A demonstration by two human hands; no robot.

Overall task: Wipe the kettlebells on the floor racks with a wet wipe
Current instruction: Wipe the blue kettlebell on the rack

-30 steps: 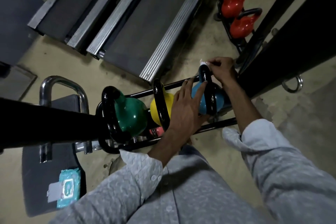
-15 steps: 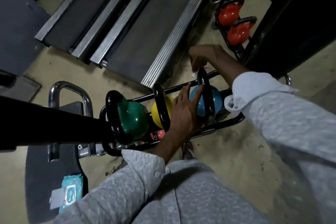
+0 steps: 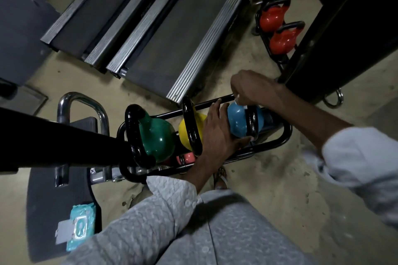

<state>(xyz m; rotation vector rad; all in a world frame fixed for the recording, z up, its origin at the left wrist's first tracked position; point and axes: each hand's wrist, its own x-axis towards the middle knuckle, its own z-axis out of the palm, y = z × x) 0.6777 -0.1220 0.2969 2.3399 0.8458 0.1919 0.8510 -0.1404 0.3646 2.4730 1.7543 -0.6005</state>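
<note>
Left grip [image 3: 219, 133]: you are laying it flat against the left side of the blue kettlebell [image 3: 237, 122], fingers straight and spread, thumb reaching under the bell's near side.

Right grip [image 3: 254, 90]: you are curling it over the far top of the same bell, fingers pinching a white wipe [image 3: 240, 103]. Only a small corner of the wipe is showing, touching the bell where its black handle [image 3: 252, 122] begins.

The blue bell is sitting at the right end of a black tube rack [image 3: 286, 135] on the floor [image 3: 269, 189]. A yellow kettlebell [image 3: 201, 118] is sitting just beside your left grip, and a green kettlebell [image 3: 157, 137] is sitting beyond that, at the rack's left end.

Surroundings: dull, stained concrete floor, dim light. Two treadmills [image 3: 176, 34] are lying behind the rack. Two red kettlebells [image 3: 271, 17] are sitting on another rack, far right. A teal wipes pack [image 3: 80, 226] is lying on a dark mat [image 3: 53, 211] at near left, well apart from both grips.
</note>
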